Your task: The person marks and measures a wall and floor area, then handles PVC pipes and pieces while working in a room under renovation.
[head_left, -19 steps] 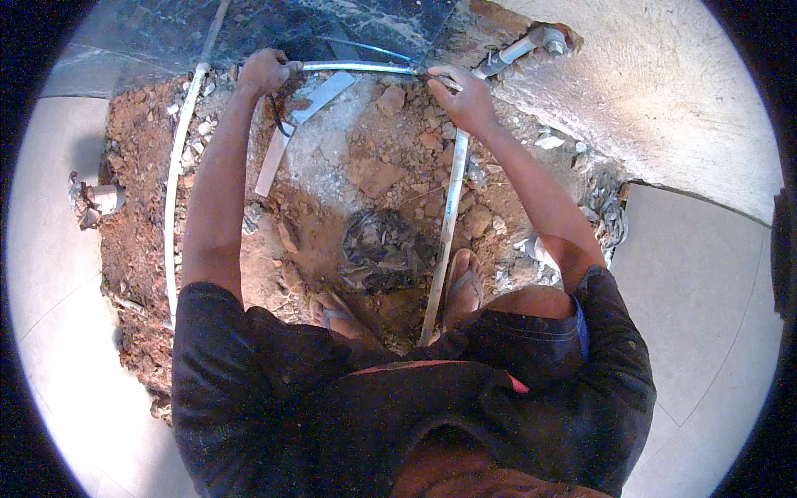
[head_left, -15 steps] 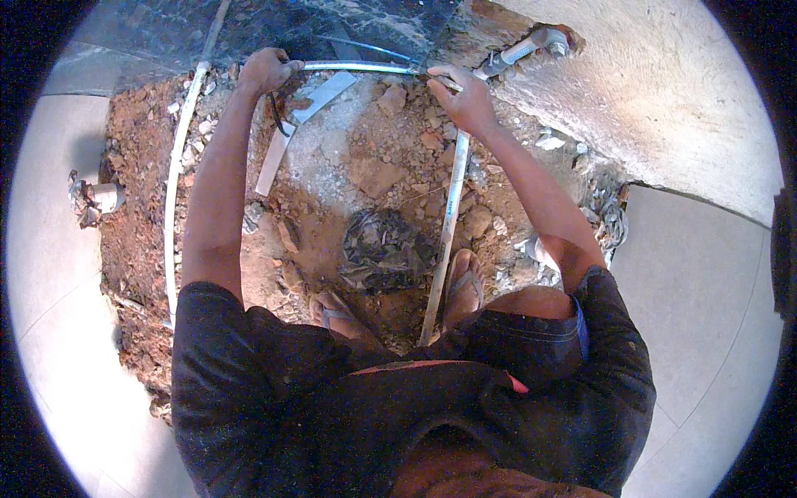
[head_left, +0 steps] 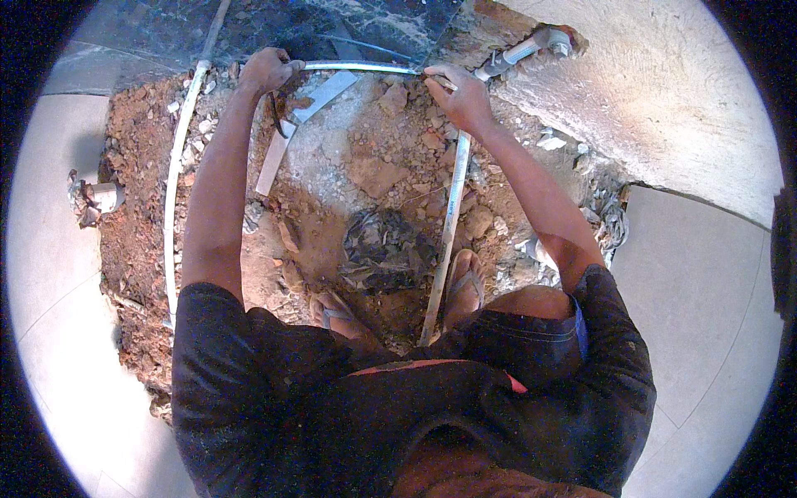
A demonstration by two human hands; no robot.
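Note:
My left hand (head_left: 267, 71) is closed at the left end of a narrow, shiny whitish strip (head_left: 361, 66), which looks like a tape measure blade. It stretches nearly level along the foot of a dark glossy marbled panel (head_left: 290, 29). At its right end my right hand (head_left: 462, 98) is closed, thumb and fingers pinched. A short pale stick-like piece (head_left: 442, 81) shows between those fingers; its kind is unclear. Under the strip lie two flat pale pieces (head_left: 328, 93) on the rubble, with a dark curved strap or handle beside them.
A long white pipe (head_left: 176, 166) runs along the left of the dug-up soil. Another pipe (head_left: 451, 212) stretches between my feet and right hand. A crumpled black plastic bag (head_left: 386, 249) lies centrally. A grey pipe fitting (head_left: 523, 51) emerges at the wall. Pale tiles (head_left: 689, 290) border the right.
My right hand has shifted very slightly left along the strip. The strip's bluish reflection in the dark panel has become fainter. My left hand stays in place.

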